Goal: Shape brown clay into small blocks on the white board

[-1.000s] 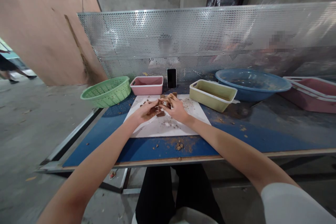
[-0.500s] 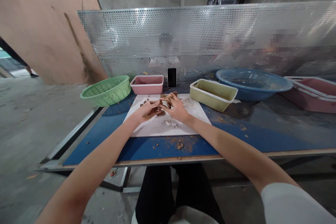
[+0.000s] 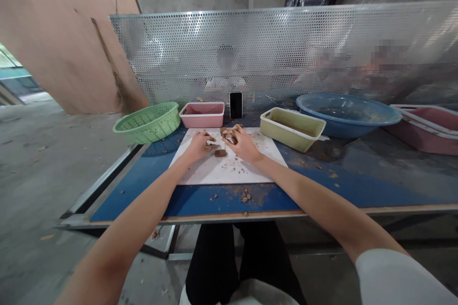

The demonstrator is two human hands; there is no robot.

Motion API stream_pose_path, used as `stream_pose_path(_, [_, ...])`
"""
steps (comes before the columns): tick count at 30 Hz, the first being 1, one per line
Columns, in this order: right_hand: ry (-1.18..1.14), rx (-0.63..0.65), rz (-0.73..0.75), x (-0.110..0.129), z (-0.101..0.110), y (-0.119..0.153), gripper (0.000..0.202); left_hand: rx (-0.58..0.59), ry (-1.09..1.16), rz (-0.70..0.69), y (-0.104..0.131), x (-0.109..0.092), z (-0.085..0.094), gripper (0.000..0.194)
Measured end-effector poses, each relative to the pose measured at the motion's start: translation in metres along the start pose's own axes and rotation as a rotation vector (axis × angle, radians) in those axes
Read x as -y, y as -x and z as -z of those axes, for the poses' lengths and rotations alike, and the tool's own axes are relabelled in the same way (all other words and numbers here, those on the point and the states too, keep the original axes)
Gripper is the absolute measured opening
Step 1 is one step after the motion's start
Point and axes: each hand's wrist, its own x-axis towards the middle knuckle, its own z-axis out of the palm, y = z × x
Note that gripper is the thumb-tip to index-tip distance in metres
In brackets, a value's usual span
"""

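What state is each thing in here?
Left hand, fingers bent, grip unclear
Right hand, fingers bent, grip unclear
White sheet, flat, dirty
Brown block, lying flat
Phone, upright, screen dark
Green basket, uncovered
Left pink bin, uncovered
Olive bin, uncovered
Blue basin, uncovered
Right pink bin, uncovered

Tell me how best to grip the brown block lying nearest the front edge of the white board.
Probably pinch the brown block by its left and right ends, coming down from the near side: it lies flat on the white board, longer from left to right, and its near side is uncovered.
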Motion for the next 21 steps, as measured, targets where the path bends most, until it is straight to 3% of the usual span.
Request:
stream_pose_path(4, [0.007, 0.036, -0.01, -0.004, -0.001, 0.0, 0.025, 0.063, 0.058, 0.035, 0.0, 0.004, -0.001, 0.015])
stream_pose_path(11, [0.008, 0.059, -0.004, -0.004, -0.003, 0.0, 0.022, 0.004, -0.004, 0.02, 0.0, -0.01, -0.002, 0.009])
stream_pose_path(21, [-0.141, 0.062, -0.098, 0.003, -0.011, 0.001, 0.035, -0.06, 0.292, 0.15, 0.008, -0.028, -0.013, 0.04])
